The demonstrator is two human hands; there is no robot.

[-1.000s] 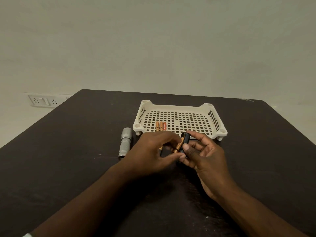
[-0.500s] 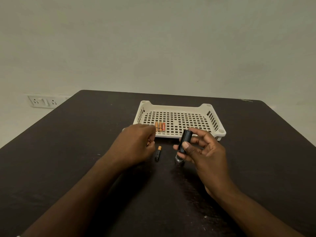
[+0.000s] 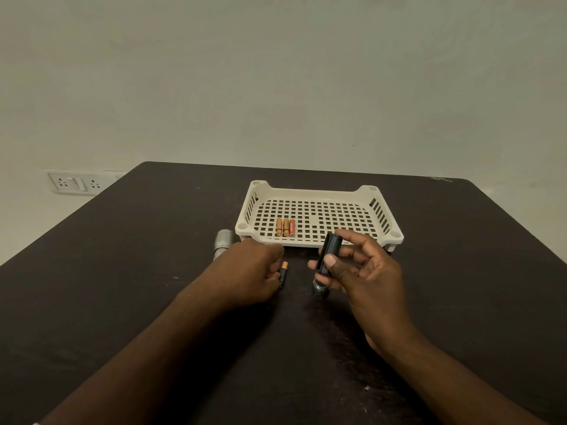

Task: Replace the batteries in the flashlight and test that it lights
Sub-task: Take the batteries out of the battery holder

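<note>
- table (image 3: 122, 286): dark top, takes up most of the view; pale wall behind it, socket plate (image 3: 75, 183) on the wall at far left.
- tray (image 3: 319, 191): cream, lattice floor, slotted side walls, sits at the far centre of the table.
- in the tray: three batteries (image 3: 285, 227) lying side by side, touching, at the near left part of the floor; two orange, the right one redder. rest of the tray floor shows only the lattice.
- right hand (image 3: 365, 277): just near of the tray's right half, closed on a black holder (image 3: 328, 254); thumb on its near side, fingers curled behind. holder is tilted, top end leaning far-right, held off the table.
- can't tell if any cells are inside the holder.
- cap (image 3: 320, 286): small grey metal piece on the table right under the right hand, partly hidden by it.
- left hand (image 3: 248, 274): knuckles up, low over the table, fingers curled in narrow; fingertips at the loose battery (image 3: 283, 273), touching or a hair off, can't tell whether it grips it.
- loose battery: black body, orange far end, lies on the table between the two hands, outside the tray, near of it.
- flashlight (image 3: 223, 244): grey metal body on the table just left of the tray's near left corner, near end hidden behind the left hand.
</note>
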